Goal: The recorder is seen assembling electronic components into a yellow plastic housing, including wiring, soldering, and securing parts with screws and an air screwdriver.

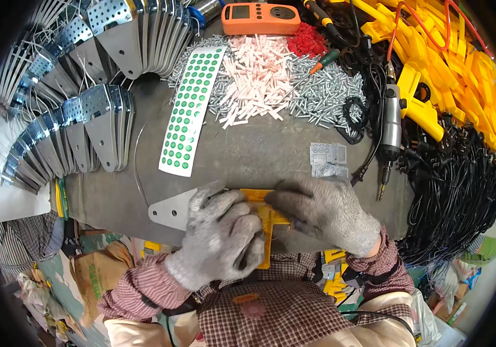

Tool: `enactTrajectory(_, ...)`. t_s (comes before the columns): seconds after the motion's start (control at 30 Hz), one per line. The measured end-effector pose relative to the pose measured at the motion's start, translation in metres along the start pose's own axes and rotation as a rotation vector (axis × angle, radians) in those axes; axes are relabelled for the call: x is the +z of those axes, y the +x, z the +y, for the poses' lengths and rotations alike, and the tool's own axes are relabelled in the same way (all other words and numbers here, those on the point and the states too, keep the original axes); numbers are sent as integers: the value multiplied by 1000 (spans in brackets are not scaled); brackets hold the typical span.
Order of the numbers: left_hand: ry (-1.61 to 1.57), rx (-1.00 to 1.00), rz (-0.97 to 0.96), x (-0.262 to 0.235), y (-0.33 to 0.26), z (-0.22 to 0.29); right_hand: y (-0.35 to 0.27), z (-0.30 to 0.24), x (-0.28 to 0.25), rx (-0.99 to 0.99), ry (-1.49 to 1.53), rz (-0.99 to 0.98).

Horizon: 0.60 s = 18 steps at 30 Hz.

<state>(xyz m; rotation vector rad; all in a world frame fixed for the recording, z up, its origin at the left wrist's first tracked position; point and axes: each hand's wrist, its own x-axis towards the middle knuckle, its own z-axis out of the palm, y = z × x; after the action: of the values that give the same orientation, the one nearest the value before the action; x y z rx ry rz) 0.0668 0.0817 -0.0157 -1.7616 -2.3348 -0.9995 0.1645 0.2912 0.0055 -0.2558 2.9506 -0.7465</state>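
Two gloved hands are brought together at the near edge of the surface (236, 153), and between them sits the yellow plastic piece (266, 228). By the left hand (219, 234), fingers curled in tight, the yellow piece appears to be gripped, with a grey metal plate (170, 211) jutting out on the left from beneath the knuckles; whether plate and plastic are joined is hidden by the glove. By the right hand (332, 211) the upper part of the yellow piece is covered, its fingertips blurred, so whether anything is pinched there cannot be told. Here, it would seem, the piece is best held firm and square by the left, so that small, careful work can be done by the right, and the plate's free end is best kept from tipping. Just beyond, small grey stamped parts (329, 159) are laid out, then a sheet of green dots (192, 110), with a power driver (391, 124) off to the right. Farther back, pale pink sleeves (258, 78) and loose screws (332, 89) are heaped, backed by an orange meter (261, 19).
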Motion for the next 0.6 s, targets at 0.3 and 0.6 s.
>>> enactTrajectory(0.3, -228, -79, 30, -6, 16, -7, 17, 12, 5, 322, 483, 111)
enactTrajectory(0.6, 120, -149, -14, -1, 39, -7, 13, 10, 13, 320, 719, 235)
